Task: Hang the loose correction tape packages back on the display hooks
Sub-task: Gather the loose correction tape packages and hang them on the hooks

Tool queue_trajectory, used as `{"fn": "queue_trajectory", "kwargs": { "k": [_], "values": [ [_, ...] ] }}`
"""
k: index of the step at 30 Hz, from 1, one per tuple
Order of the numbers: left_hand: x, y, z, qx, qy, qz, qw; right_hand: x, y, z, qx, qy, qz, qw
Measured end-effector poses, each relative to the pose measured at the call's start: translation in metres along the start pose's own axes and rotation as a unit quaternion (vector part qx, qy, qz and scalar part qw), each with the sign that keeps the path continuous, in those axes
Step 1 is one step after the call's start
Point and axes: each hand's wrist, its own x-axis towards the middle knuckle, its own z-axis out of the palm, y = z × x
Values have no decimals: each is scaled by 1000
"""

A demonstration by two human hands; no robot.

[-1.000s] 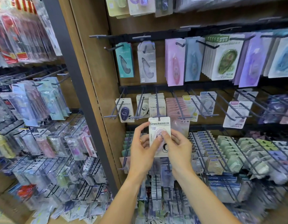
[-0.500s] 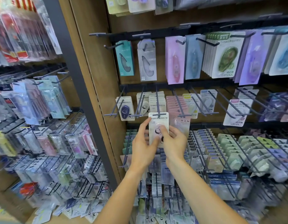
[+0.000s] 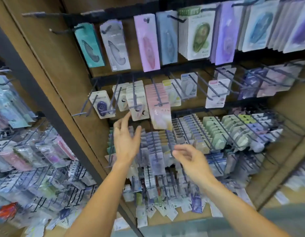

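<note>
A white correction tape package hangs at the front of a black hook in the middle row, in front of a stack of the same cards. My left hand is just below it, fingers spread, holding nothing. My right hand is lower and to the right, fingers loosely curled and empty. A pink stack hangs on the hook beside it. Loose packages lie on the bottom shelf.
Long black hooks stick out toward me across the middle row, some bare. Larger tape cards hang in the top row. Packed rows of small tapes fill the lower hooks. A dark upright post separates another rack at left.
Both hands held the white package up at the hook; now it hangs on the hook and both hands have let go and dropped away. The view has moved closer and tilted.
</note>
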Motion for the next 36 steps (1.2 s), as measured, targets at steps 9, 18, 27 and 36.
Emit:
{"fn": "queue_trajectory", "kwargs": {
  "k": [9, 18, 27, 36],
  "values": [
    [-257, -40, 119, 128, -529, 61, 837, -262, 263, -167, -130, 168, 392, 895],
    [-387, 140, 252, 79, -735, 188, 646, -529, 385, -162, 15, 313, 623, 717],
    [-454, 199, 323, 145, -757, 186, 609, -472, 393, -312, 10, 336, 565, 753],
    [-464, 109, 337, 258, -696, -73, 667, -285, 373, -544, -90, 303, 367, 875]
  ]
}}
